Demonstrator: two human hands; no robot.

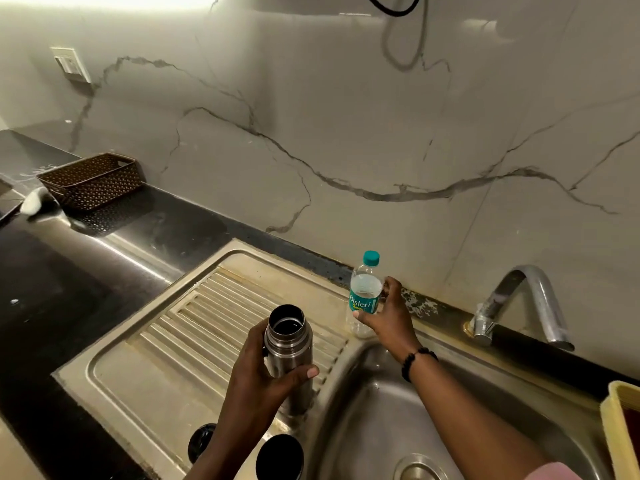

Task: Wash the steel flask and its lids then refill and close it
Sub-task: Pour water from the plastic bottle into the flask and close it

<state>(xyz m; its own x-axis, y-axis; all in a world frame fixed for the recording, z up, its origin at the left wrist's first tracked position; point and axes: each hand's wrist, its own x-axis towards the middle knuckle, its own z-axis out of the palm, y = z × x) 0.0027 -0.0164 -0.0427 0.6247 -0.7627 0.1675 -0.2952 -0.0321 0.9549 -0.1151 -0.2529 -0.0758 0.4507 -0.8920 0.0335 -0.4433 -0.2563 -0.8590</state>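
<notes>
Flask [289,355], uncapped and upright, stands on the ribbed drainboard [145,375] at the sink's [398,410] left rim, the left hand [256,382] wrapped around its body with the thumb across the front. Its mouth is open and dark; whether water is inside cannot be told. Two dark round pieces, likely its lids [278,457], lie on the drainboard just in front of it, near the lower frame edge.

The right hand [388,317] grips a capped water bottle [363,296] by its label; the bottle stands upright at the back of the drainboard, near the wall. It appears partly filled.

Washing looks finished, and the refill seems to be in hand. The next move likely calls for freeing the bottle's cap, which needs a second hand, then tilting its neck over the flask's narrow mouth.

Room is fair: the ribbed surface between flask and bottle is bare, and the basin lies open to the right. The flask sits close to the basin's edge, so a nudge could tip it in. A tap [519,306] stands well right, a basket [91,180] far left.
</notes>
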